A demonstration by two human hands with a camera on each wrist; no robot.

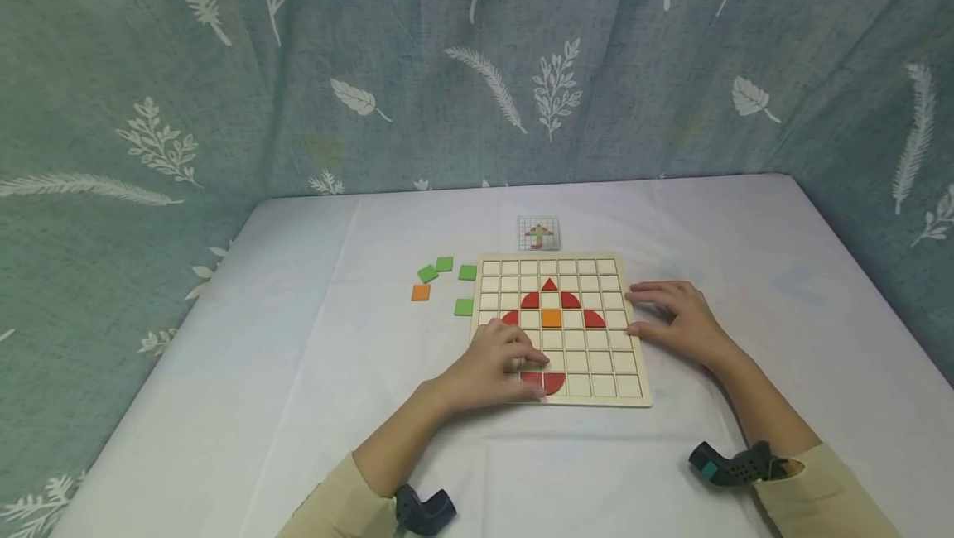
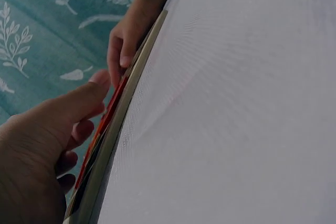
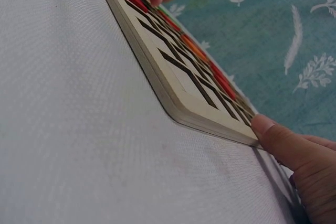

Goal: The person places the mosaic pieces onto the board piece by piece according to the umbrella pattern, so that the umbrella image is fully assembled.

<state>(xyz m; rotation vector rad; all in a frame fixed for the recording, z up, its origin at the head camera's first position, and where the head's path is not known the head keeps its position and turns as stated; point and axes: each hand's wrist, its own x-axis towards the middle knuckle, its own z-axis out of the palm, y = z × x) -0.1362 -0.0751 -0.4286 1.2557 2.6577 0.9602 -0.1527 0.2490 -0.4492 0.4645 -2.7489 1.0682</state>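
A light wooden grid board [image 1: 602,362] lies on the white cloth. My left hand [image 1: 488,364] is over its lower left part, fingers loosely bent. Its thumb is right by two red rounded pieces [image 1: 554,383] in the bottom row; part of the left one is covered. At the board's right edge, my right hand [image 1: 681,323] rests its fingertips and thumb [image 3: 265,127] against the rim. Higher on the grid sit a red triangle [image 1: 549,285], an orange square [image 1: 551,318] and several red quarter-round pieces [image 1: 570,300].
Beyond the board's far edge lies a small pattern card [image 1: 538,233]. Several loose green squares [image 1: 444,264] and one orange square tile [image 1: 421,293] lie to the left. A leaf-patterned curtain [image 1: 417,66] hangs behind the table.
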